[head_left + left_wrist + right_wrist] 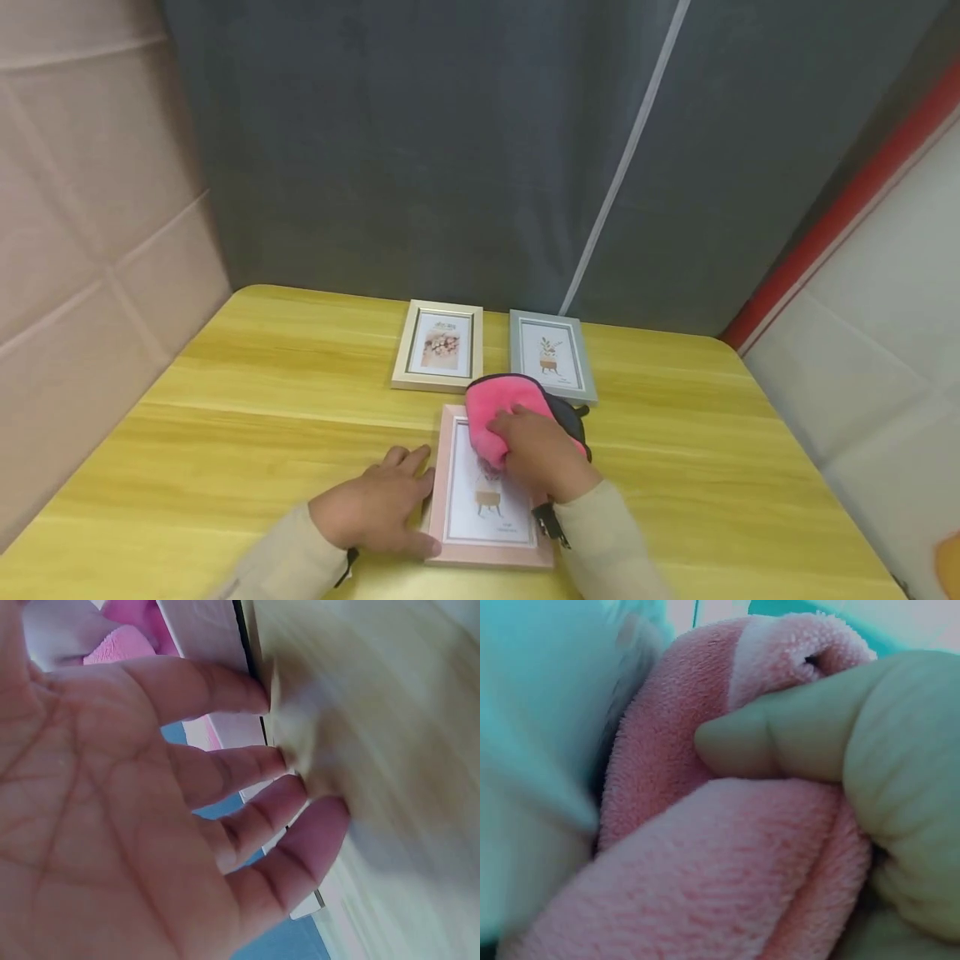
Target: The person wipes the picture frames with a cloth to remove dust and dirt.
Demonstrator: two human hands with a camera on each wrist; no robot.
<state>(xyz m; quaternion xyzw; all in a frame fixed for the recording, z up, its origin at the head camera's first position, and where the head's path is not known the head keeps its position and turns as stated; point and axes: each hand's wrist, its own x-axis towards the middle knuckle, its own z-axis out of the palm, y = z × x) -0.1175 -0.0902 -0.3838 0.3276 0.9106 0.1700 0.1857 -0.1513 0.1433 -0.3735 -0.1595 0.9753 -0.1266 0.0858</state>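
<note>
A pink picture frame (pixel 491 556) lies face up on the table, its print showing a potted plant. My left hand (pixel 375 507) rests at its left side, thumb near the lower left corner; the left wrist view shows the fingers (pixel 225 769) extended with fingertips down by the table. My right hand (pixel 543 454) holds a pink plush cloth (pixel 501 398) with a dark edge against the upper part of the frame, covering some of the print. In the right wrist view the cloth (pixel 667 877) is bunched and folded around the thumb.
Behind, a cream-gold picture frame (pixel 400 354) lies at the left and a grey-blue picture frame (pixel 516 350) at the right, its lower part close to the cloth. The yellow wood-grain table (pixel 262 417) meets a dark grey curtain (pixel 420 150) at the back.
</note>
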